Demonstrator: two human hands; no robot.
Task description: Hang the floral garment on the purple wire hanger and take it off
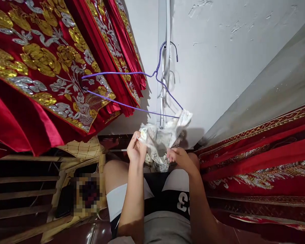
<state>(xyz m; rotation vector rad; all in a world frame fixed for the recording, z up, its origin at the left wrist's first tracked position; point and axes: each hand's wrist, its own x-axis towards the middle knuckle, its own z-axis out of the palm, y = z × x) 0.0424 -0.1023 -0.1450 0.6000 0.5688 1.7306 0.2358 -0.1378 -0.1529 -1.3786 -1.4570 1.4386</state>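
A purple wire hanger [132, 73] hangs by its hook from a pale vertical strap [168, 30] against the wall. One end of the hanger carries a thin white garment [165, 137] with a faint print; its lower part droops between my knees. My left hand [137, 147] pinches the garment's left edge, fingers closed on the cloth. My right hand [177, 156] has its fingers closed at the garment's lower right edge. The hanger's left end is free of the garment and lies in front of the red embroidered cloth.
Red cloth with gold and silver sequins [40, 61] hangs at upper left. More red embroidered fabric [264, 162] drapes at right beside a grey panel [269, 84]. A bamboo seat frame [25, 195] stands at lower left, with a dark flat object [64, 200] and a blurred patch on it.
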